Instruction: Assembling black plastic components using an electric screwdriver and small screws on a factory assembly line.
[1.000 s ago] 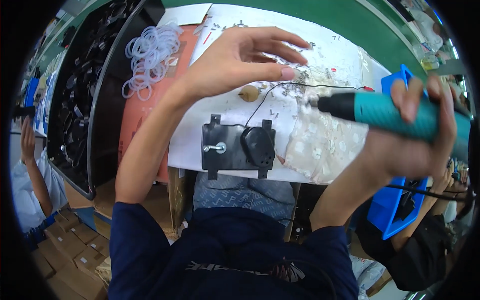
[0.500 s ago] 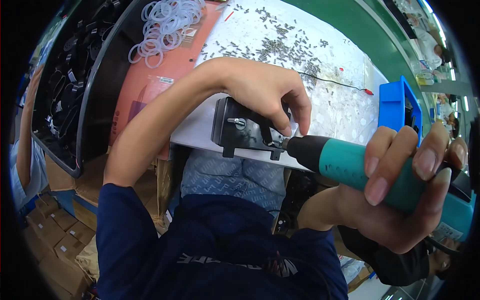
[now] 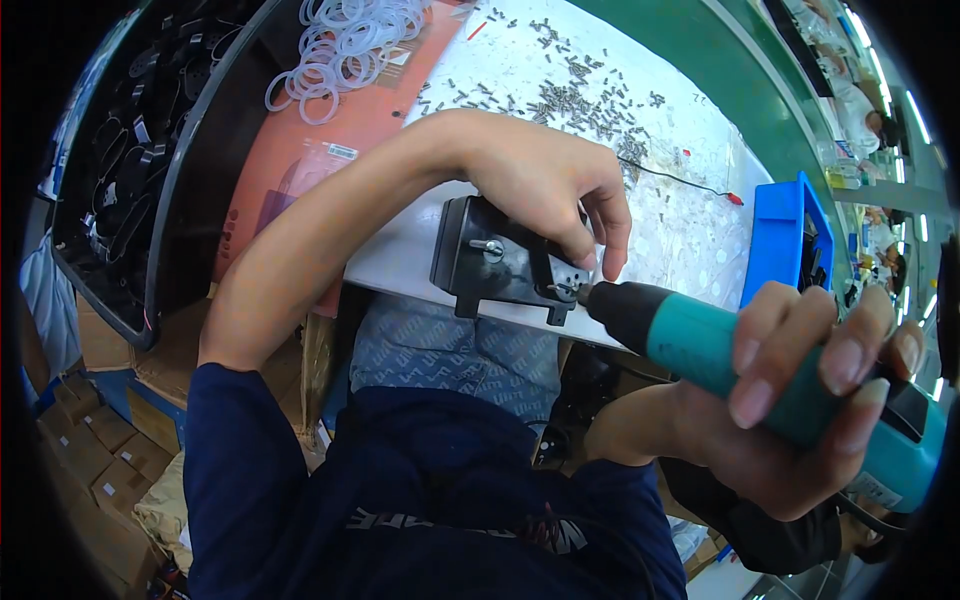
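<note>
A black block-shaped fixture [image 3: 500, 262] with a metal wing screw lies near the table's front edge. Reaching over it from behind, my left hand [image 3: 545, 190] has its thumb and fingers closed on the right end, the rest of the fingers curled out of sight. My right hand [image 3: 810, 390] is wrapped round a teal electric screwdriver [image 3: 695, 335] with a black nose, held level and pointing left. Its tip meets small metal parts [image 3: 568, 289] at the fixture's right end, right beside my left fingertips. What the bit engages is too small to make out.
Many small metal pins [image 3: 575, 103] are scattered on the white table [image 3: 690, 235] beyond my hands. A blue bin [image 3: 775, 245] stands at right. At left are clear rings [image 3: 350, 45] on an orange sheet [image 3: 270, 180] and a black crate [image 3: 185, 200] of black parts.
The view has shifted slightly. The screwdriver's tip stays at the fixture's right end, and both hands keep nearly the same grip.
</note>
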### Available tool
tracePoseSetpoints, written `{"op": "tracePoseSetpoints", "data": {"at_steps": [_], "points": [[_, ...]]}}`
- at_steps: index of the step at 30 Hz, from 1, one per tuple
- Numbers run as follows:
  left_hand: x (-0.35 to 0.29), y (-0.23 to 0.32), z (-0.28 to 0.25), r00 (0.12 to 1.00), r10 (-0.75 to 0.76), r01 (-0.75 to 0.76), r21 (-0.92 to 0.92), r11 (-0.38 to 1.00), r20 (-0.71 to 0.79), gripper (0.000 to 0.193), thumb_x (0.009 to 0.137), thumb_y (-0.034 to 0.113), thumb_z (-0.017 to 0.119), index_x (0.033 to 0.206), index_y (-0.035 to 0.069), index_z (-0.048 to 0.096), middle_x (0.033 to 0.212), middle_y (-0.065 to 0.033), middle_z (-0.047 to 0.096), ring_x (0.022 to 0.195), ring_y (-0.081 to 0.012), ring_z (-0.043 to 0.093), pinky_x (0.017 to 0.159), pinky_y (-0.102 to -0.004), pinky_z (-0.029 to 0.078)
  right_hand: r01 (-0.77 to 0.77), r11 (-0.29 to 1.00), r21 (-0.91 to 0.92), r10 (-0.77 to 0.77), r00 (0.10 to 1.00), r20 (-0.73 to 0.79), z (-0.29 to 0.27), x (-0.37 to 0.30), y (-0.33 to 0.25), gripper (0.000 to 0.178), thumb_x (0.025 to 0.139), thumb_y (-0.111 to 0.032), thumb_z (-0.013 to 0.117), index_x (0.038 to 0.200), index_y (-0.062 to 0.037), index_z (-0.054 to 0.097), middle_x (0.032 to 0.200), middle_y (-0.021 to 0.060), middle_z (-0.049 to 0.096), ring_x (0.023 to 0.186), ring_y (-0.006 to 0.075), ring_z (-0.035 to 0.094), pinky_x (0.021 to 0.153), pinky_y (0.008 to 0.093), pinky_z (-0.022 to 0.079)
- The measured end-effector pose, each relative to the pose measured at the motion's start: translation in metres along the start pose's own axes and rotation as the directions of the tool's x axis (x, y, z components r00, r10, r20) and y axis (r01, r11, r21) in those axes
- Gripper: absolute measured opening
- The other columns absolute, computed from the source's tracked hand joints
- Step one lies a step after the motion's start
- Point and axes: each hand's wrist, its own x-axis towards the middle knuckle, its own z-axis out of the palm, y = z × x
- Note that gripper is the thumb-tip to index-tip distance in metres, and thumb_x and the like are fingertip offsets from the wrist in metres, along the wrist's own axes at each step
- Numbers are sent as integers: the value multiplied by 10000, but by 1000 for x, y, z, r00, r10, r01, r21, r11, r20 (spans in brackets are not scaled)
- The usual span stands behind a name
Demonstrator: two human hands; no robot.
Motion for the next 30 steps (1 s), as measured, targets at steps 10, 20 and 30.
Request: {"op": "tracePoseSetpoints", "data": {"at_steps": [10,20,30], "points": [[-7,14,0,999,26,-28,-34,999,-44,250,692,178,789,906,53,751,1127,-148,663,1037,-264,626,947,-368,445,131,991,7,-129,981,-145,-23,4,-5,270,888,-173,513,1089,-13,430,920,100,515,566,118,498,591,286,387],[-7,12,-2,999,17,-21,-98,995,-49,212,768,189,747,921,42,744,1008,-149,697,1011,-205,639,875,-297,482,150,988,27,-142,973,-183,-17,3,-5,270,894,-172,501,1089,-3,423,914,102,508,555,116,487,577,285,377],[-5,11,1,1000,11,-15,-124,992,-28,184,757,160,756,929,94,755,1076,-143,683,972,-228,648,841,-308,494,143,990,16,-137,967,-213,-17,1,-7,268,885,-169,511,1081,-1,438,909,100,508,565,117,489,583,284,378]]}}
